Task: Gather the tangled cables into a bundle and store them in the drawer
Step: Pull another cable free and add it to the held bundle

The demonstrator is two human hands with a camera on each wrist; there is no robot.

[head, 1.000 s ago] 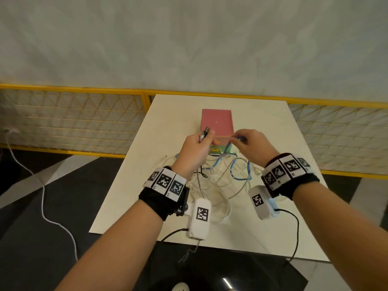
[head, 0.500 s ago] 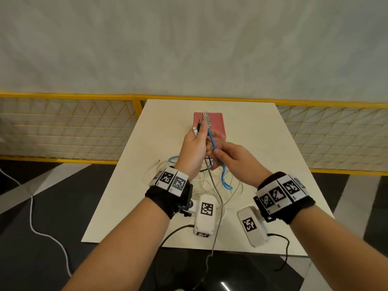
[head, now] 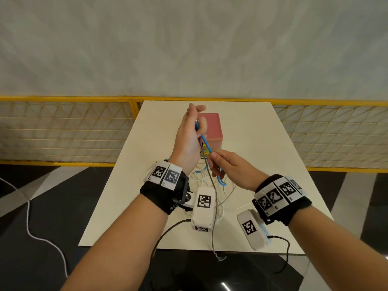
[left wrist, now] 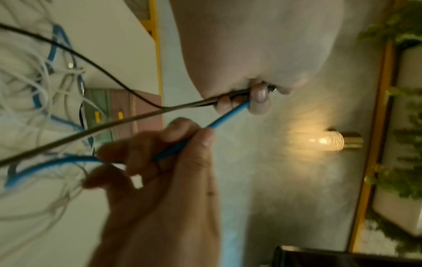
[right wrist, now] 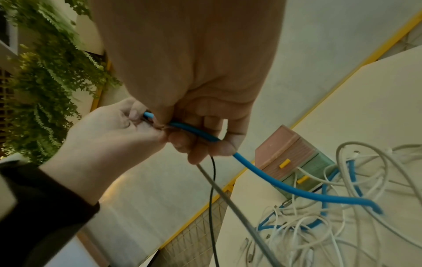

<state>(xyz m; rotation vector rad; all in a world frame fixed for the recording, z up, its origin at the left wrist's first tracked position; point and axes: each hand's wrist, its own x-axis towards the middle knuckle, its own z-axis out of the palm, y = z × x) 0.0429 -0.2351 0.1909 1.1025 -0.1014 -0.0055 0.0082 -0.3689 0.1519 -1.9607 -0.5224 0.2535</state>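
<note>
My left hand [head: 198, 127] is raised above the table and pinches the ends of a blue cable [head: 206, 144], a grey cable [head: 212, 206] and a thin black cable [left wrist: 91, 59]. Just below it my right hand [head: 214, 158] grips the blue cable [right wrist: 262, 171], which runs taut between the two hands. The rest of the tangled cables [right wrist: 331, 225], mostly white, lies on the table [head: 262, 143] under my wrists. Behind the hands stands the small pink drawer box [head: 211, 124], with green drawers and yellow handles [right wrist: 284, 163].
The grey cable hangs over the table's front edge [head: 210, 249]. A yellow mesh fence [head: 63, 131] runs behind and beside the table. A white cord [head: 29, 227] lies on the dark floor at the left. A plain wall rises behind the fence.
Both hands have risen from the tangle. The left hand lifted the cable ends higher, and the right hand came in from the right and took hold of the blue cable below it.
</note>
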